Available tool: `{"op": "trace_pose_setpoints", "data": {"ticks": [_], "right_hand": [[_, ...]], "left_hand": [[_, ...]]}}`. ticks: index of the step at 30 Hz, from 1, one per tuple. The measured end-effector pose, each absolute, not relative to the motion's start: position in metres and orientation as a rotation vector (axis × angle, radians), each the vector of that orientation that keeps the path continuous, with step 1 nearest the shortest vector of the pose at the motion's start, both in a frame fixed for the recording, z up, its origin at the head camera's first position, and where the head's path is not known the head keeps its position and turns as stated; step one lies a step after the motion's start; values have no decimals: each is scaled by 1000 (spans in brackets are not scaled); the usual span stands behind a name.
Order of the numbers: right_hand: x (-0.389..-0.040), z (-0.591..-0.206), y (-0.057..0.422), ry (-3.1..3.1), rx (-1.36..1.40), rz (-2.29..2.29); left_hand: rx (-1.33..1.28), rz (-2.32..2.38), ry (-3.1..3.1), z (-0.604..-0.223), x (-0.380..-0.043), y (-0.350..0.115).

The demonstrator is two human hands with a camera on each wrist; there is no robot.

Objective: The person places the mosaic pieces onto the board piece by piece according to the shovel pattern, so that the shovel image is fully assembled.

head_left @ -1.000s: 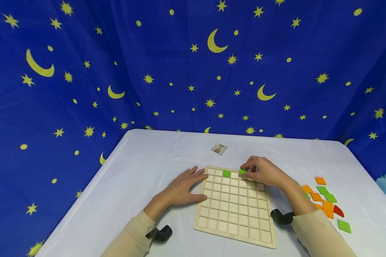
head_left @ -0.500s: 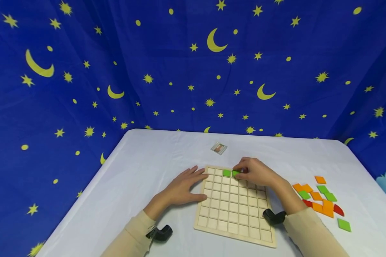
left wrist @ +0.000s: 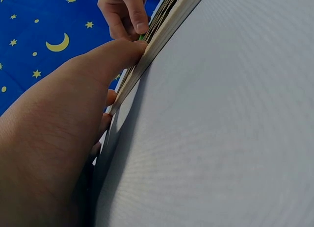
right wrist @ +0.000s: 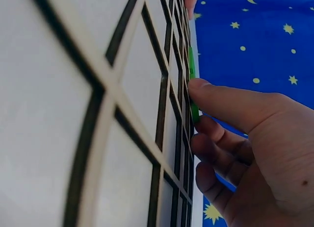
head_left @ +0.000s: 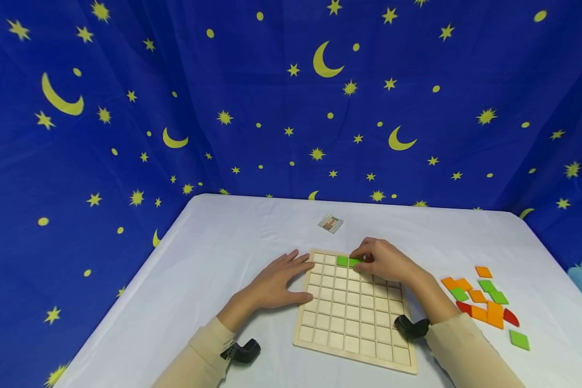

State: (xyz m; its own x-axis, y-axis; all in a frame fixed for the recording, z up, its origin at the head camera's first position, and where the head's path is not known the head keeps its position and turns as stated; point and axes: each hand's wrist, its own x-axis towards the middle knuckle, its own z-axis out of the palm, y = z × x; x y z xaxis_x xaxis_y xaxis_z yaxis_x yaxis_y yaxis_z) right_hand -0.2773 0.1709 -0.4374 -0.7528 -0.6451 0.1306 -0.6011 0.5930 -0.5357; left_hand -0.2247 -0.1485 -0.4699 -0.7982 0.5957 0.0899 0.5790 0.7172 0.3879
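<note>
A wooden grid board [head_left: 352,313] of square cells lies flat in the head view. Spread out at its left edge, my left hand [head_left: 274,285] rests its thumb and fingertips on the rim; the left wrist view shows the thumb [left wrist: 130,50] on that edge. My right hand [head_left: 385,261] pinches a green square tile [head_left: 354,262] at the board's far row. Directly left of it, another green tile [head_left: 342,261] sits in its cell. The right wrist view shows the thumb [right wrist: 211,89] on the pinched tile [right wrist: 195,113], which is partly hidden by the fingers.
Right of the board lie several loose tiles: orange ones [head_left: 494,314], green ones [head_left: 519,340] and red rounded pieces [head_left: 511,317]. Beyond the board is a small card [head_left: 330,223] with a grid picture. A blue star-patterned curtain [head_left: 291,108] surrounds the white table [head_left: 252,231].
My right hand has moved left along the far row with the green tile, bringing it beside the other green tile. My left hand has stayed at the board's edge.
</note>
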Motion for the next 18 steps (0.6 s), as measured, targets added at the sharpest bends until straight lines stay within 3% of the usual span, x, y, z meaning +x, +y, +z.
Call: {"op": "trace_pose_setpoints", "data": {"ticks": [18], "right_hand": [[-275, -438, 172, 2744, -1040, -873]], "left_hand": [[998, 634, 2872, -471, -225, -149]]}}
